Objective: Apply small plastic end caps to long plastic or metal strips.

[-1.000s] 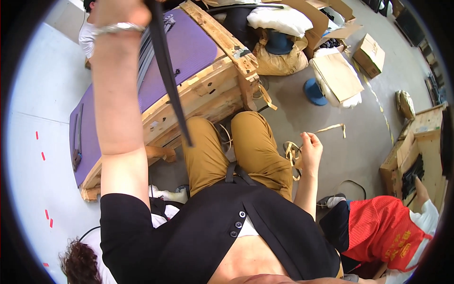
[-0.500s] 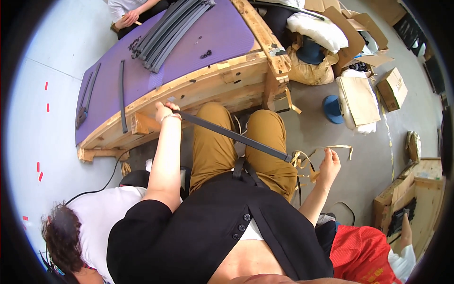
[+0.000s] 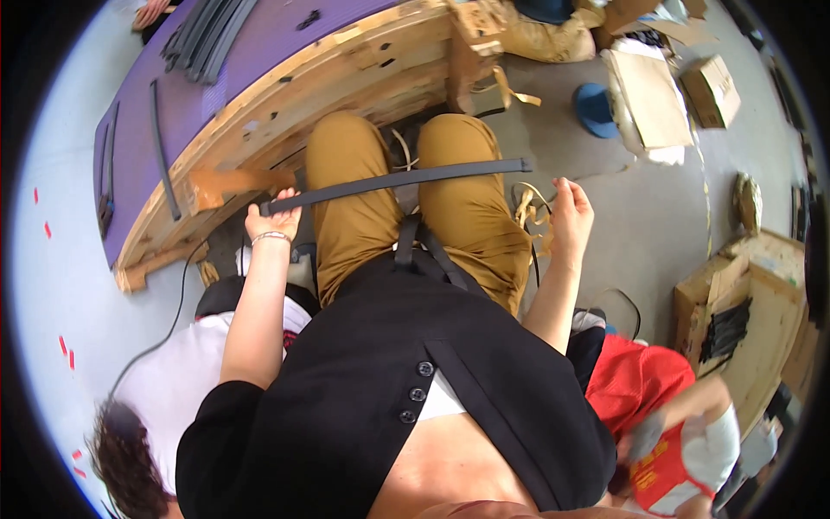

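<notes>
My left hand [image 3: 275,216] has its fingers round the left end of a long, flat dark grey strip [image 3: 398,179], palm turned partly up. Level across my thighs runs the strip, its right end free above my right knee. To the right of that end is my right hand [image 3: 572,208], apart from the strip, thumb and fingertips pinched together. Whatever may be between those fingertips is too small to make out. Pale yellow ribbon scraps [image 3: 525,208] hang beside my right thigh, close to this hand.
A wooden bench [image 3: 346,73] with a purple mat [image 3: 130,112] stands ahead, bearing a bundle of dark strips [image 3: 207,39] and several loose ones. People sit close on both sides. Cardboard boxes [image 3: 713,91], a blue stool [image 3: 595,111] and a wooden crate [image 3: 769,285] stand to the right.
The strip has swung from slanting down rightward to nearly level, its right end farther from my body. My left palm has turned upward. The whole view has shifted, with less of the bench showing.
</notes>
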`<state>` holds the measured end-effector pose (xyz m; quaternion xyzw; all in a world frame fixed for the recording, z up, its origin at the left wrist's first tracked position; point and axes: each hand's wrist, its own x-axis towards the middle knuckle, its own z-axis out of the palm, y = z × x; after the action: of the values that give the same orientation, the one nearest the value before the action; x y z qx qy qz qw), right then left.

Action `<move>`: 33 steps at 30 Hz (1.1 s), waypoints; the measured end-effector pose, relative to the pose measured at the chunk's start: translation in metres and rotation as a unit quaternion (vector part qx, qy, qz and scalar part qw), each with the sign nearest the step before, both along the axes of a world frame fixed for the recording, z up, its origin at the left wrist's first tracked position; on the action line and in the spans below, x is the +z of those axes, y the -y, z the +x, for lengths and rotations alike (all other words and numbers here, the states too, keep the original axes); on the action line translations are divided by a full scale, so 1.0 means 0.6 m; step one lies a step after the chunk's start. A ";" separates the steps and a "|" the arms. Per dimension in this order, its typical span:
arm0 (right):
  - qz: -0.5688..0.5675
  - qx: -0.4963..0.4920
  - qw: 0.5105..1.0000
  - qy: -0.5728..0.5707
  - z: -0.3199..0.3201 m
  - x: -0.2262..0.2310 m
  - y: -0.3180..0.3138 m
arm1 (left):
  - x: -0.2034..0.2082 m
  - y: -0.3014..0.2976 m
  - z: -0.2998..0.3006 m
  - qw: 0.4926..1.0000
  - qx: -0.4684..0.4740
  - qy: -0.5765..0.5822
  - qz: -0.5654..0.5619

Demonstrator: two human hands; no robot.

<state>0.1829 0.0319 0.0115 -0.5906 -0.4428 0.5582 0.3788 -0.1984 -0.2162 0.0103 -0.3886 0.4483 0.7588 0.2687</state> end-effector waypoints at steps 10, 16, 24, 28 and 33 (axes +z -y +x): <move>-0.069 0.030 0.996 -0.045 0.018 0.032 0.015 | -0.010 0.079 -0.077 0.856 0.022 -0.388 -0.340; -0.057 0.042 0.997 -0.002 0.003 0.073 0.024 | 0.114 -0.103 0.086 0.599 -0.403 -0.621 -0.307; -0.031 0.043 0.999 0.006 0.012 0.104 0.034 | 0.118 -0.298 0.006 0.471 -0.404 -0.749 -0.234; -0.030 0.036 0.999 -0.002 0.021 0.107 0.039 | 0.131 -0.374 -0.136 0.478 -0.350 -0.736 -0.329; -0.023 0.039 0.999 -0.010 0.018 0.098 0.026 | 0.117 -0.459 -0.278 0.387 -0.388 -0.711 -0.440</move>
<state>0.1939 0.0164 0.0705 -0.5760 -0.4486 0.5884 0.3475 -0.3653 0.0594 0.0803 0.4450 0.8495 0.2682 -0.0913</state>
